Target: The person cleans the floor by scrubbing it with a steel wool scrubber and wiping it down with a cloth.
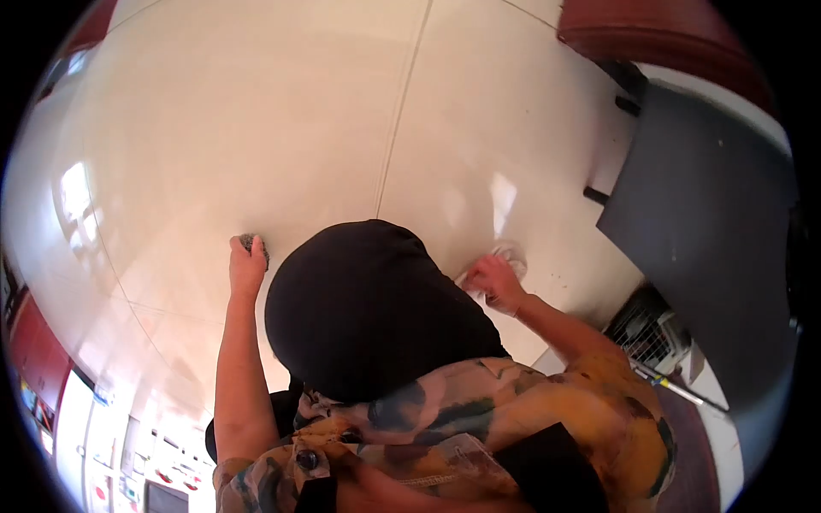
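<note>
My left hand is closed on a dark grey scouring pad, close to the glossy cream tiled floor. Part of the pad is covered by my fingers. On the other side of my black-clad knee, my right hand grips a crumpled white cloth against the floor. Some of the cloth is hidden under that hand, and part of it spreads out past the fingers.
At the right stands a dark grey panel-like piece of furniture with black feet. A dark wire crate and a pole lie near it. Dark red furniture is at upper right. Small specks dot the floor near my right hand.
</note>
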